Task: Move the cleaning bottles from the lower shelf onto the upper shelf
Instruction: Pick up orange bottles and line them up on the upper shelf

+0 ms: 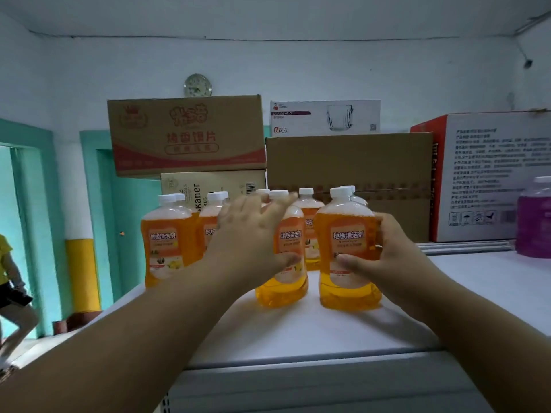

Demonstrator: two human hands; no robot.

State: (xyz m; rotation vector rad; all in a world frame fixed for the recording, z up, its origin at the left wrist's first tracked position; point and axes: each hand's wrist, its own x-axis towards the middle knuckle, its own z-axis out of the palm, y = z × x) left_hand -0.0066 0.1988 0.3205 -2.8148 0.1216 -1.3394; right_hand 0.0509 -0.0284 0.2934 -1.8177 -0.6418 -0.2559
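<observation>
Gripping one orange bottle (347, 248), right hand (390, 251); left hand (250, 239) grips another bottle (287, 263) near shelf (313, 338) edge.

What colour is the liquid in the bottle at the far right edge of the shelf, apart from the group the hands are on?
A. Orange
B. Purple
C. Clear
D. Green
B: the lone bottle at the right edge of the white shelf holds purple liquid, while the bottles under the hands are orange.

Orange bottles (347, 251), white caps (340, 192); white shelf (313, 332); purple bottle (533, 222); teal doorframe (89, 204).
</observation>
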